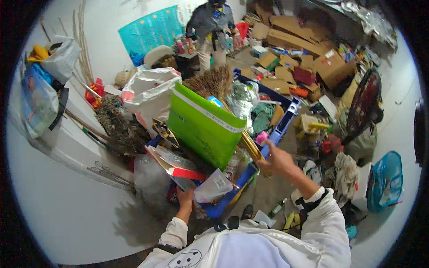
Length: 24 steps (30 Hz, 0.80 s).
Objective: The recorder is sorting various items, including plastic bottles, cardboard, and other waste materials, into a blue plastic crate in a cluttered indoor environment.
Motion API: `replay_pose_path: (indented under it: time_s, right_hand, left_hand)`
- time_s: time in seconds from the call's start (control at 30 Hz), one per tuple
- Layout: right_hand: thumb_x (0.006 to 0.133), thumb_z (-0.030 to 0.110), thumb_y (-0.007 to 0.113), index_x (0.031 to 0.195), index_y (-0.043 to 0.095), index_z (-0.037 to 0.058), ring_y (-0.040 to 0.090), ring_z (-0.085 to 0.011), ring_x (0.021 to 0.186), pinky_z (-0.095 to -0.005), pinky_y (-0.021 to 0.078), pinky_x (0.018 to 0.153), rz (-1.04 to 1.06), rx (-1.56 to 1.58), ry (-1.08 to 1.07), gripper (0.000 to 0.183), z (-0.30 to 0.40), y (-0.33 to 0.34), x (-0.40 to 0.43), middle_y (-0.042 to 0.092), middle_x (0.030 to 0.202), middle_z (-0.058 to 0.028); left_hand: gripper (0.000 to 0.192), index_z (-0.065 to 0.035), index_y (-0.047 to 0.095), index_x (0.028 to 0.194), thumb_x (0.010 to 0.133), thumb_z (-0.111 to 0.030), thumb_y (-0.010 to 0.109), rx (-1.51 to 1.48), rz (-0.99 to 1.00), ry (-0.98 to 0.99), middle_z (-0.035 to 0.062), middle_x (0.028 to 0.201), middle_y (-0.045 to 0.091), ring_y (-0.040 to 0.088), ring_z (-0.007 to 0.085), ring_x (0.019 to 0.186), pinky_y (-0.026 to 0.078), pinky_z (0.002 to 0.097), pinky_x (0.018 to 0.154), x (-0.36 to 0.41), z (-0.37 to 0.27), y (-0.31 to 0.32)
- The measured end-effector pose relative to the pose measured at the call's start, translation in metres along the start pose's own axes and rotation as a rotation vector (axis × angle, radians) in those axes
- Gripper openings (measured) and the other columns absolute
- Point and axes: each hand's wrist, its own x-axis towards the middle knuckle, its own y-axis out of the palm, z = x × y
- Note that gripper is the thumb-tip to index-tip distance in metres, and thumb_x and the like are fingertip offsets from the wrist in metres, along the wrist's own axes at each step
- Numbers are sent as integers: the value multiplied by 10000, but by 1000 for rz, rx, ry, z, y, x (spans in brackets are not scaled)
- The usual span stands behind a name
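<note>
A blue plastic crate full of mixed items lies before me. My left hand grips its near left side, the fingers mostly hidden beneath a red-edged box. My right hand holds the right rim, close to a bundle of gold-coloured tubes that sticks out over it. A bright green packet bearing writing stands tilted in the middle. Near my left hand rests a translucent white sleeve with a printed code. A straw broom head and green cloth are in the far part.
A white plastic bag and dried plant bundle stand left of the crate. Flattened cardboard piles up at the back right. Another person stands beyond the crate. On the floor at right lie a green bottle and a teal bag.
</note>
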Motion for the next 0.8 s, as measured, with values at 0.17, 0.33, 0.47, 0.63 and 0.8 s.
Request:
replay_pose_path:
  time_s: [0.17, 0.33, 0.47, 0.63, 0.8]
  right_hand:
    - [665, 301, 668, 1302, 203, 127, 570, -363, 849, -423, 460, 699, 38, -90, -245, 808, -33, 30, 24, 568, 967, -208]
    - [660, 228, 635, 1087, 444, 73, 572, -351, 818, -420, 453, 683, 17, 40, 0, 493, -49, -24, 43, 588, 902, -176]
    - [670, 202, 628, 1007, 529, 40, 597, -264, 828, -338, 461, 685, -88, 193, -88, 386, -86, -55, 33, 601, 898, -171]
    - [698, 146, 614, 1065, 507, 14, 589, -163, 710, -311, 472, 649, -131, 471, -191, 405, -104, -52, 24, 596, 870, -122]
    - [693, 120, 666, 1084, 489, 19, 575, -149, 696, -301, 472, 641, -327, 523, -239, 441, -94, -70, 17, 583, 824, -98]
  left_hand:
    - [791, 1, 261, 1291, 607, -119, 642, 70, -168, -69, 160, 1200, 426, 434, 260, 1085, 330, 331, 916, -3, 6, 12]
    - [801, -3, 255, 1299, 604, -112, 637, -152, -205, 154, 163, 1210, 417, 429, 266, 1089, 319, 334, 931, 28, 61, 10]
    - [716, 16, 325, 1261, 636, -150, 635, 20, -247, 301, 185, 1179, 456, 456, 280, 1074, 325, 342, 928, 22, 46, 23]
    - [681, 26, 362, 1236, 657, -194, 644, 41, -295, 312, 188, 1187, 465, 462, 286, 1084, 336, 338, 919, 37, 58, 9]
    - [692, 18, 348, 1254, 664, -192, 643, 157, -273, 73, 183, 1207, 453, 451, 281, 1101, 336, 335, 920, 33, 48, 11]
